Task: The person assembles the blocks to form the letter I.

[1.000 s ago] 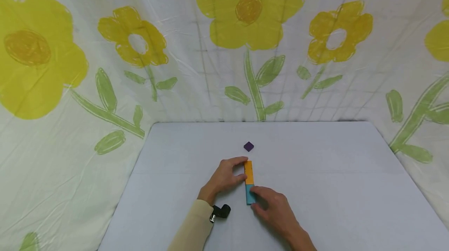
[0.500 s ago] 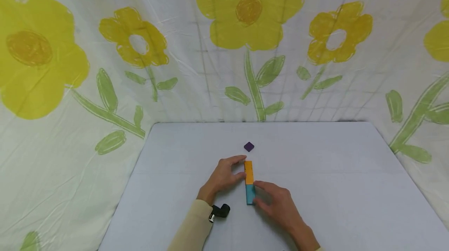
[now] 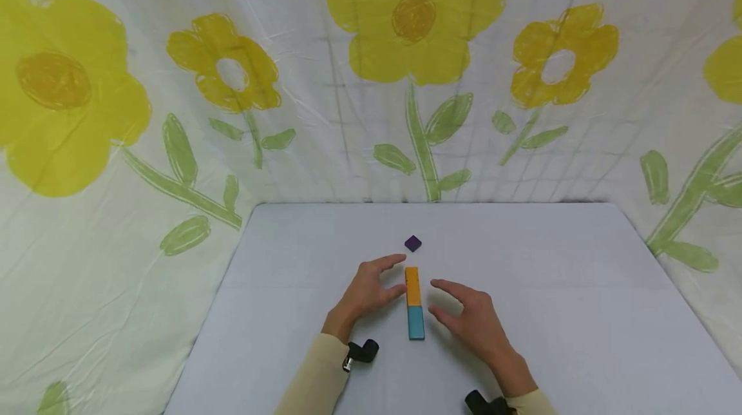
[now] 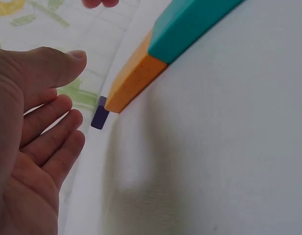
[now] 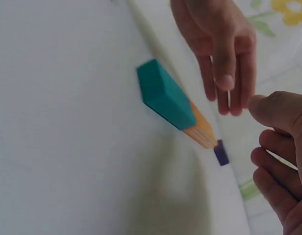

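Observation:
An orange block (image 3: 412,286) and a teal block (image 3: 416,323) lie end to end on the white table, forming one straight bar, orange at the far end. My left hand (image 3: 364,289) hovers just left of the orange block, its thumb tip close to that block's edge in the head view. On the other side, my right hand (image 3: 474,321) is held apart from the bar, thumb and fingers spread. Neither hand holds anything. In the left wrist view the teal block (image 4: 185,29) meets the orange block (image 4: 136,76) end to end.
Beyond the bar's far end sits a small purple block (image 3: 413,243), turned like a diamond. A white curtain (image 3: 313,144) with yellow flowers hangs behind the table (image 3: 545,254). Black wrist cameras show on both wrists.
My right hand has let go of the teal block and drawn back to the right and away from me. My left hand has eased slightly off the orange block. The blocks stay put.

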Available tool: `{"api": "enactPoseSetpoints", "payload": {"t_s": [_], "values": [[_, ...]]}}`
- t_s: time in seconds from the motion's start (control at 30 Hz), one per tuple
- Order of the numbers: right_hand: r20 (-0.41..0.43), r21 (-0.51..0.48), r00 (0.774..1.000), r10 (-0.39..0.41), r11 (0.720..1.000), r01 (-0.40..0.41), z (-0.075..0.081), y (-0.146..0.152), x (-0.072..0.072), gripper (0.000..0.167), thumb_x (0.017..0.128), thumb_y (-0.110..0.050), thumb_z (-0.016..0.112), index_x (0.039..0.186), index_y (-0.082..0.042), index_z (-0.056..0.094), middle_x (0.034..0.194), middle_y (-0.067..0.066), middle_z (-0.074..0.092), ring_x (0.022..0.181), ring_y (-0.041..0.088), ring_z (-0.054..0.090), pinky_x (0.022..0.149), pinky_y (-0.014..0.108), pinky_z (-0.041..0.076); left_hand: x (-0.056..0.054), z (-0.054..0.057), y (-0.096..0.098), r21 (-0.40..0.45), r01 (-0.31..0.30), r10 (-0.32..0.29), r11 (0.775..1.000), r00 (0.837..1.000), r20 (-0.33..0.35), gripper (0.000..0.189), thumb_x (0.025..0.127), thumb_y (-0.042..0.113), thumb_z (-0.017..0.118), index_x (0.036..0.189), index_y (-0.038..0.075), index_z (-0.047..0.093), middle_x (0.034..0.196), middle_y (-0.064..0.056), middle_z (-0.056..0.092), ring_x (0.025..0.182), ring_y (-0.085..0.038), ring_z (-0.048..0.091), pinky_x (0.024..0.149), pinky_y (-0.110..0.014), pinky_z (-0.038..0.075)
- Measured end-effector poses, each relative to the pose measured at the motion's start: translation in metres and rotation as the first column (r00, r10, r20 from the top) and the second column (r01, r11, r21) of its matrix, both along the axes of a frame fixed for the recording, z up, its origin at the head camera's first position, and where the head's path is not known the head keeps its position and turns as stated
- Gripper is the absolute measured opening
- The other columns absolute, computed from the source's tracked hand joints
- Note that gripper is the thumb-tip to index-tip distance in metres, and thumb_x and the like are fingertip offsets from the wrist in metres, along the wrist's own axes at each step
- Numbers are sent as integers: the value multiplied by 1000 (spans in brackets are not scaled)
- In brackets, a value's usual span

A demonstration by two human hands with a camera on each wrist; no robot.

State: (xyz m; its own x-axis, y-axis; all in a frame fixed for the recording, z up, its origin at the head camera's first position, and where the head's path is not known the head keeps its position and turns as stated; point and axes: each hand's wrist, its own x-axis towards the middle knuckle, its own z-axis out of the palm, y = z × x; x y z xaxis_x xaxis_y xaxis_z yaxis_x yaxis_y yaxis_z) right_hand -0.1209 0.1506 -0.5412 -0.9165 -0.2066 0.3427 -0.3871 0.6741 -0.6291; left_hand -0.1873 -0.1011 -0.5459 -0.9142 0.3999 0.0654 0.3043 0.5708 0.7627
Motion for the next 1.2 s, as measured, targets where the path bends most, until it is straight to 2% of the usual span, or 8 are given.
{"api": "enactPoseSetpoints", "payload": {"t_s": [0.23,0.37,0.53,0.9,1.2], "values": [[-56,-33,998,23,999,-24,9,14,-25,48,90,-21,92,135,-13,78,131,5,81,117,30,79,98,54,66,19,5,0,-13,7,-7,1000,1000,-17,65,98,21,85,158,16,60,160,2,62,152,-24,57,125,-51,48],[-79,-58,996,47,997,-51,15,19,-43,47,90,-20,92,134,-11,78,130,6,81,113,33,79,96,56,66,29,4,1,9,42,-41,999,998,-52,61,97,19,85,154,13,64,156,0,66,148,-24,61,123,-50,50],[-69,-78,995,74,994,-80,18,21,-65,46,91,-20,91,134,-11,78,130,6,81,113,32,79,98,57,65,40,1,4,14,91,-89,996,992,-85,58,96,16,86,150,9,67,152,-3,69,144,-25,65,121,-48,53],[10,-96,996,86,992,-85,5,15,-110,39,93,-21,90,130,-12,81,125,5,83,114,31,80,101,55,64,45,-12,9,13,114,-112,993,990,-91,55,96,15,87,148,9,68,150,-4,71,140,-24,67,121,-43,53],[92,-186,993,75,981,-57,-12,7,-129,38,94,-22,90,129,-11,80,123,8,83,116,35,79,102,56,64,45,-15,9,31,122,-119,992,990,-74,56,95,14,88,147,12,68,150,-2,70,140,-21,67,122,-40,52]]}}
